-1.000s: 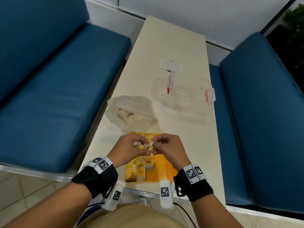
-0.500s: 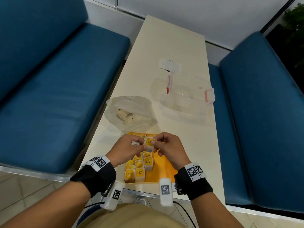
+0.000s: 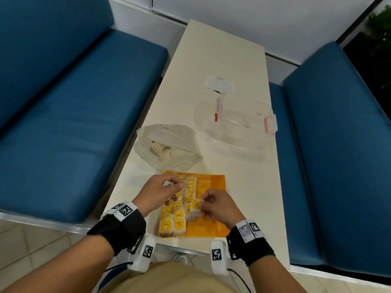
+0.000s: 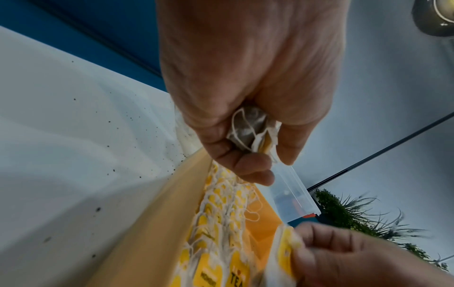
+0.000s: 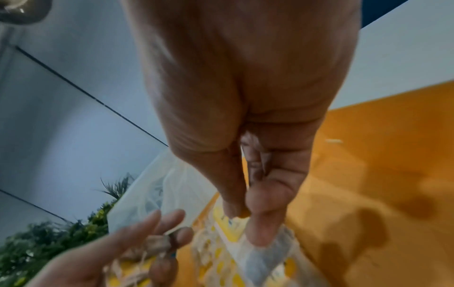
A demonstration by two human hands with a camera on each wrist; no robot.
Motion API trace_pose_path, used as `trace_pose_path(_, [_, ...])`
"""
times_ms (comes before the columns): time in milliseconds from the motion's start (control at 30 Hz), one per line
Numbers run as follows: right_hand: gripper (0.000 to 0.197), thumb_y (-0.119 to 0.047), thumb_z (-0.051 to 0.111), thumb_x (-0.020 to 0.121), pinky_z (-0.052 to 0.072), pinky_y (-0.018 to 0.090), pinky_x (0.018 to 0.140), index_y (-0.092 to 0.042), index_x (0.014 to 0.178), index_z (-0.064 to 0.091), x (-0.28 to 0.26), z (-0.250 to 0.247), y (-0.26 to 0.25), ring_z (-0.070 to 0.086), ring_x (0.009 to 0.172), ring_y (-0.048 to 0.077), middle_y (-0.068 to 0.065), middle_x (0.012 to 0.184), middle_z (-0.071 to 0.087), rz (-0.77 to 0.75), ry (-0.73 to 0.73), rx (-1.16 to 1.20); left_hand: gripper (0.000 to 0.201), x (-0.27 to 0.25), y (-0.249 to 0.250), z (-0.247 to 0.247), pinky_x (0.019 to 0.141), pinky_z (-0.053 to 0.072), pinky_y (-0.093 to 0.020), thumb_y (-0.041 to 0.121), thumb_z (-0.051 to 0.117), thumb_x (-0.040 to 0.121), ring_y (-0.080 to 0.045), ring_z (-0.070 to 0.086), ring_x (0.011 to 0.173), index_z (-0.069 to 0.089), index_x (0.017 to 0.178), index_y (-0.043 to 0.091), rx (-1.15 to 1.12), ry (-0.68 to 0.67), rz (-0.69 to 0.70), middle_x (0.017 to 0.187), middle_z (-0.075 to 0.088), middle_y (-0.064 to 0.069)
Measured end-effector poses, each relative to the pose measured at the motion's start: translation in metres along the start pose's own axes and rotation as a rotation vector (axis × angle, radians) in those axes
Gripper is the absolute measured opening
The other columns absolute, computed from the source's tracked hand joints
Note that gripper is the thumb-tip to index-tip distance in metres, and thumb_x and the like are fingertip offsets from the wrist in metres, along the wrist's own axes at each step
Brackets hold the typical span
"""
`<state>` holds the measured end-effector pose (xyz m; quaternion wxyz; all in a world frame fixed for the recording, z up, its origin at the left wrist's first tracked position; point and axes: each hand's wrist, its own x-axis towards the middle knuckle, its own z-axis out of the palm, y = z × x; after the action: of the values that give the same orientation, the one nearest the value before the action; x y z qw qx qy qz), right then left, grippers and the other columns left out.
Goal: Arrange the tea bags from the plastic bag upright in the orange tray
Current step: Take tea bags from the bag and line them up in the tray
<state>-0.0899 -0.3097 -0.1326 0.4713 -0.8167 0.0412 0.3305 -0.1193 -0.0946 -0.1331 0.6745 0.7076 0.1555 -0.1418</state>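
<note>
The orange tray (image 3: pixel 213 227) lies at the table's near edge, its left half filled with rows of upright yellow-tagged tea bags (image 3: pixel 178 224). My right hand (image 3: pixel 213 205) pinches one tea bag (image 3: pixel 195 207) by its yellow tag, low over the second row; the right wrist view shows that tea bag (image 5: pixel 267 258) hanging under my thumb and forefinger. My left hand (image 3: pixel 160 190) hovers over the tray's far left part and grips crumpled tea bags (image 4: pixel 253 132) in its curled fingers. The clear plastic bag (image 3: pixel 167 149) with a few tea bags inside sits just beyond the tray.
A clear plastic box (image 3: pixel 241 123) with pink clasps stands at mid table on the right, a small white lid piece (image 3: pixel 219 83) beyond it. Blue bench seats (image 3: pixel 84 123) flank the narrow cream table (image 3: pixel 220 51) on both sides.
My hands have parted. The right hand carried one tea bag down and toward me to the tray's near rows. The left hand stayed over the tray's far left, still gripping its bundle.
</note>
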Motion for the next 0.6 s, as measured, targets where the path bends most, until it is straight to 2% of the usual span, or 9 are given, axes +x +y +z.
trace_pose_path(200, [0.013,0.0,0.067,0.086,0.05,0.031,0.049,-0.009,0.089,0.058,0.004,0.014,0.025,0.066,0.051,0.021,0.006,0.058,0.068,0.149,-0.13,-0.122,0.008,0.002,-0.002,0.002,0.05,0.048,-0.028,0.016,0.071,0.094,-0.017,0.068,0.062,0.075,0.096,0.009,-0.013,0.013,-0.024,0.103,0.074,-0.004])
trace_pose_path(267, [0.014,0.001,0.065,0.088,0.05,0.027,0.047,-0.009,0.09,0.056,0.005,0.018,0.026,0.064,0.047,0.017,0.009,0.06,0.067,0.166,-0.14,-0.119,0.008,0.002,-0.001,0.003,0.049,0.048,-0.028,0.015,0.071,0.094,-0.017,0.068,0.062,0.075,0.096,0.008,-0.018,0.012,-0.03,0.103,0.074,-0.004])
trace_pose_path(333, [0.015,0.002,0.064,0.089,0.051,0.026,0.047,-0.009,0.09,0.055,0.007,0.023,0.026,0.064,0.046,0.016,0.01,0.059,0.066,0.167,-0.126,-0.104,0.008,0.003,-0.001,0.003,0.049,0.048,-0.027,0.015,0.071,0.094,-0.017,0.067,0.062,0.074,0.096,0.008,-0.016,0.011,-0.032,0.103,0.074,-0.003])
trace_pose_path(500, [0.016,0.001,0.066,0.088,0.057,0.034,0.056,-0.01,0.087,0.054,0.009,0.031,0.028,0.067,0.053,0.024,0.005,0.054,0.066,0.133,-0.059,-0.068,0.008,0.004,0.0,0.002,0.05,0.048,-0.028,0.014,0.07,0.093,-0.017,0.067,0.062,0.075,0.096,0.008,-0.022,0.003,-0.048,0.103,0.074,-0.001])
trace_pose_path(600, [0.014,-0.001,0.066,0.087,0.06,0.035,0.06,-0.01,0.088,0.055,0.009,0.033,0.027,0.07,0.054,0.023,0.008,0.057,0.068,0.123,-0.028,-0.076,0.01,0.004,0.002,0.002,0.05,0.046,-0.028,0.014,0.069,0.093,-0.018,0.065,0.061,0.074,0.095,0.005,-0.057,-0.005,-0.07,0.099,0.074,-0.005])
